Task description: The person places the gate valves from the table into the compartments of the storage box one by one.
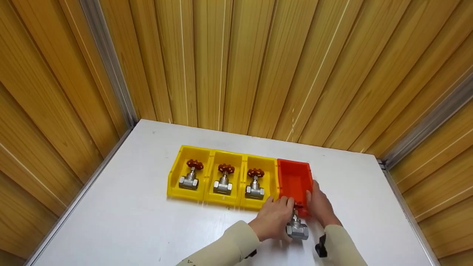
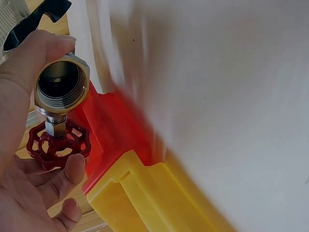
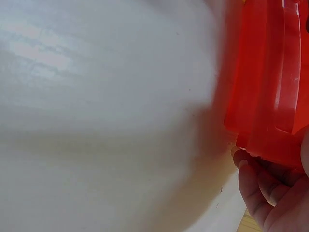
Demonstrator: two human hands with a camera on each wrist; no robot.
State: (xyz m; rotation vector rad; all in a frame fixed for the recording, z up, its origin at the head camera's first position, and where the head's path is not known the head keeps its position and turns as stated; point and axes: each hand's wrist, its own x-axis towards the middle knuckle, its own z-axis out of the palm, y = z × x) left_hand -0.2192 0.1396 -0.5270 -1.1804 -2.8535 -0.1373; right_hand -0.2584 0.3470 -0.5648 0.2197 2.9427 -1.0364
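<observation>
My left hand (image 1: 275,218) grips a metal valve (image 1: 297,229) just in front of the red bin (image 1: 294,181). In the left wrist view the thumb presses the valve's threaded body (image 2: 61,86), while the fingers lie by its dark red handwheel (image 2: 59,145). In the head view the handwheel is mostly hidden by the left hand. My right hand (image 1: 320,205) holds the right side of the red bin. Seen from the right wrist, its fingers (image 3: 256,191) curl against the edge of the red bin (image 3: 260,87); the thumb is mostly out of frame.
Three yellow bins (image 1: 225,154) stand in a row left of the red one, side by side. Each contains a valve (image 1: 223,184) with a red handwheel. They rest on a white table (image 1: 111,221), enclosed by wood-patterned walls (image 1: 236,66) behind and at the sides.
</observation>
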